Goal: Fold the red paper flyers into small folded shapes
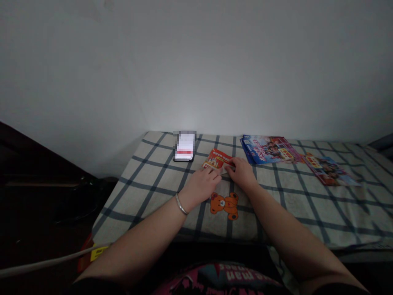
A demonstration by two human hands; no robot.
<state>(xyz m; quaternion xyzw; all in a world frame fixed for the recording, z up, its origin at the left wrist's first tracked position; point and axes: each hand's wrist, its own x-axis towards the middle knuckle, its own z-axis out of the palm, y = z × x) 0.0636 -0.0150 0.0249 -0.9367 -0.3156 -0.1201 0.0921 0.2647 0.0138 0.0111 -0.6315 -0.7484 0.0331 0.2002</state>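
Note:
A red printed leaflet (216, 158) lies on the checked cloth in front of me, with white and yellow print on the part that shows. My left hand (205, 183), a silver bangle at its wrist, is closed with curled fingers on the leaflet's near left edge. At its right edge, my right hand (242, 171) grips the paper between thumb and fingers. The two thumbs are close together near a pale strip of the paper. My fingers hide the near part of the leaflet. Just below the hands, an orange bear picture (224, 205) shows on the cloth.
A phone (184, 146) with a lit, blurred screen rests near the wall (196, 65). Several blue and pink leaflets (267, 149) are stacked to the right, beside another colourful leaflet (333, 170). The checked cloth (147, 172) covers the table. A pale cable (46, 262) runs at lower left.

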